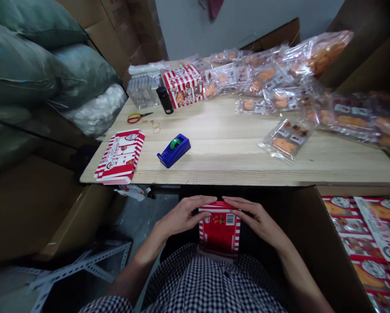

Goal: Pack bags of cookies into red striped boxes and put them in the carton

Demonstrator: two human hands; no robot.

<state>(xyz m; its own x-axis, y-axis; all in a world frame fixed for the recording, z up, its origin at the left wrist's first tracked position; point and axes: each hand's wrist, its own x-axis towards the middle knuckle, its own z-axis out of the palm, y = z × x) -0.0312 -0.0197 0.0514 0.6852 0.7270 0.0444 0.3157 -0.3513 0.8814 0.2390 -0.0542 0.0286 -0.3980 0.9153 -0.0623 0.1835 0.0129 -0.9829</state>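
A small red-and-white striped carton (220,229) stands upright on my lap, below the table's front edge. My left hand (181,216) and my right hand (254,218) both press on its top end, fingers curled over the flap from either side. A stack of flat striped cartons (120,156) lies on the table's front left corner. A blue tape dispenser (173,150) sits mid-table. One clear packet of orange pieces (287,140) lies apart from a big heap of such packets (280,82).
The wooden table (234,165) also carries an assembled striped box (183,85), a black bottle (165,99), red-handled scissors (138,116), rubber bands (156,126) and clear plastic trays (142,89). Filled striped boxes (368,243) sit in a carton at right. Sacks (35,65) pile at left.
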